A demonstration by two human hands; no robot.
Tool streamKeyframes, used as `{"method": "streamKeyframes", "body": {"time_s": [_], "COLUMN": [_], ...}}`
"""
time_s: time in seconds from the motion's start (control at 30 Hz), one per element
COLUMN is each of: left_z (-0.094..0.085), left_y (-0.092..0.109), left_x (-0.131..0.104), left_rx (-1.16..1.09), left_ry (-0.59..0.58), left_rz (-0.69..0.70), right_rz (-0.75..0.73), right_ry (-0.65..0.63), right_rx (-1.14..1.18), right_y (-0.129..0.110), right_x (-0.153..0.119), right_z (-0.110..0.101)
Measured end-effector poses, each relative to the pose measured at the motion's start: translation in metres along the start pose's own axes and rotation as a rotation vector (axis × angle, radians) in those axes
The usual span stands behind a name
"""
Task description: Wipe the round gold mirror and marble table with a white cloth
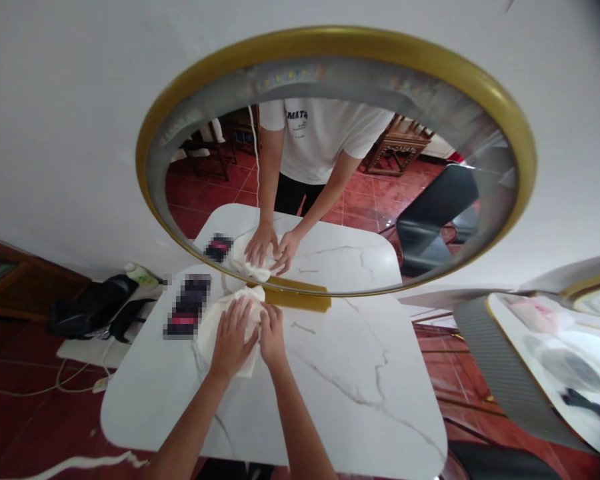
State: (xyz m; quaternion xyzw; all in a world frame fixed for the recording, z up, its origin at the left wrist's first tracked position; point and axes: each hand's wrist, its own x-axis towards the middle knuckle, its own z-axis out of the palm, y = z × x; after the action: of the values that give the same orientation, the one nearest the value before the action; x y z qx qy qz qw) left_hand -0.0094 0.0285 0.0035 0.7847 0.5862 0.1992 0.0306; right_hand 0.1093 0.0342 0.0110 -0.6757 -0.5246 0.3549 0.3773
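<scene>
White cloth point(209, 339), loosely crumpled, lies left of centre in the lower half of the frame, on a pale, grey-veined tabletop point(340, 427). The left hand point(234, 337) rests flat on top of it, fingers extended and slightly parted, gripping nothing visible. The right hand point(273, 332) touches the cloth's right edge with its fingers bent; whether they pinch any fabric I cannot tell. Just left of the cloth lies a dark, pixelated object point(187, 307) with a pinkish-red patch.

Above, a large oval mirror with a gold rim point(335, 39) fills the upper middle, its gold base point(300, 297) near the cloth's upper right. It reflects both arms, a white T-shirt and a black chair point(437, 213). At the left of the frame, a black bag point(93, 307) sits beside a pale green bottle point(141, 275). Far right, a second table point(585, 343) bears a pink packet point(537, 313). Red tiles point(25, 407) cover the floor.
</scene>
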Motion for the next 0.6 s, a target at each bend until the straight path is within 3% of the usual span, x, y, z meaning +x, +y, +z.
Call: {"method": "streamKeyframes", "body": {"time_s": [0.07,0.17,0.27,0.6], "left_z": [-0.001,-0.002,-0.003,-0.011], "left_y": [0.004,0.005,0.004,-0.008], "left_x": [0.006,0.016,0.027,0.081], "left_rx": [0.037,0.097,0.148,0.154], "left_ry": [-0.002,-0.038,-0.094,-0.228], "left_rz": [-0.058,-0.119,-0.158,-0.267], "right_rz": [-0.061,-0.103,-0.093,-0.067], "right_ry": [0.069,0.173,0.178,0.058], "right_rx": [-0.126,-0.508,-0.767,-1.005], "right_y": [0.013,0.036,0.054,0.068], "right_x": [-0.009,-0.021,-0.025,-0.021], "right_z": [-0.023,-0.057,-0.076,-0.074]}}
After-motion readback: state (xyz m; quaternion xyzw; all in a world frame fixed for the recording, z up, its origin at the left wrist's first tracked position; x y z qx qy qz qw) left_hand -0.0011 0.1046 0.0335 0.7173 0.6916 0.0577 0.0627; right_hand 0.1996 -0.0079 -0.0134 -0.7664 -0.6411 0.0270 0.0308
